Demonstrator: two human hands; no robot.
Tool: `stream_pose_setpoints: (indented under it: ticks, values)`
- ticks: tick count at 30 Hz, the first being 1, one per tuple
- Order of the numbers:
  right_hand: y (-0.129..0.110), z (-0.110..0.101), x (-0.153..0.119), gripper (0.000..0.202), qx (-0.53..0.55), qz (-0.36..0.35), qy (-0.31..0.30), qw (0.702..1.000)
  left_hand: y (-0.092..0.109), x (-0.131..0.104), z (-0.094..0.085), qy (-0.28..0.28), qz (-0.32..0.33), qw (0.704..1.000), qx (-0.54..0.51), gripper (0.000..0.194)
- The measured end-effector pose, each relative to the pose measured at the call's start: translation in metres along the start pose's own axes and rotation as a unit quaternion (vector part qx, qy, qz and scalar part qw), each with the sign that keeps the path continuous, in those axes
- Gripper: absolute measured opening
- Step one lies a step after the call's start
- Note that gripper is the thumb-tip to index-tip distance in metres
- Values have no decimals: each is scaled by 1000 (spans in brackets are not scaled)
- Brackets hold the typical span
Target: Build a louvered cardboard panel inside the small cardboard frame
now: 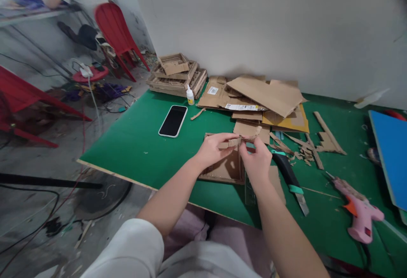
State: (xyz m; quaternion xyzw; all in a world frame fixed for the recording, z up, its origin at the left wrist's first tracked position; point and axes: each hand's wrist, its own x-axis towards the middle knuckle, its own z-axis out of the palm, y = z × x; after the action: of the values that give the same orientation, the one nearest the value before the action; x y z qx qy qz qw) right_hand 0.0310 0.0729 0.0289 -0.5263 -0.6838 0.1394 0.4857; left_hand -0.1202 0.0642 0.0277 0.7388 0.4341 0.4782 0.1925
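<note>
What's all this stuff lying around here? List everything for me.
Table: one, green top.
Phone: one, dark screen, table left.
Glue bottle: one, white, beside trays.
Stacked trays: several, brown cardboard, far corner.
Cardboard sheets: a pile, brown, by wall.
Scraps: many, brown, right of centre.
Utility knife: one, black and teal, near right hand.
Glue gun: one, pink, right.
Board: one, blue, far right.
Chair: one, red, background.
Open box: one, brown, beneath hands.
Cardboard strip: one, brown, pinched by both hands.
Left hand, right hand: two.
</note>
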Motion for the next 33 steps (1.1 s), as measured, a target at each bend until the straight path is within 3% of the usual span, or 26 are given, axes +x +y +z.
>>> stream_pose_setpoints:
  ticks: [3,5,7,10,14,20,26,28,31,33]
  values:
    - [1,-2,1,14,2,14,3,1000,-10,6,-26,43,-43,987,150,31]
    - [1,-2,1,15,7,19,0,1000,-24,7,-49,72,-129,950,274,34]
    - [1,-2,1,16,12,20,-4,1000,-43,4,-70,56,-229,888,394,39]
    - [1,-1,0,17,21,16,-10,1000,-66,-5,-87,78,-275,854,434,48]
    - [3,0,-1,18,23,15,-18,999,-80,-15,-85,126,-261,843,454,46]
    - [4,-1,0,18,28,25,-33,999,-90,-21,-78,182,-213,850,446,42]
    - [2,-1,0,17,31,30,-40,998,-75,-15,-74,183,-233,826,479,43]
    - [2,-1,1,17,35,40,-41,998,-59,-7,-69,186,-217,842,458,41]
    - [3,-4,4,18,47,63,-30,996,-27,8,-51,172,-113,912,355,42]
    - [5,-7,7,19,51,81,-10,995,-7,16,-33,114,-30,960,253,44]
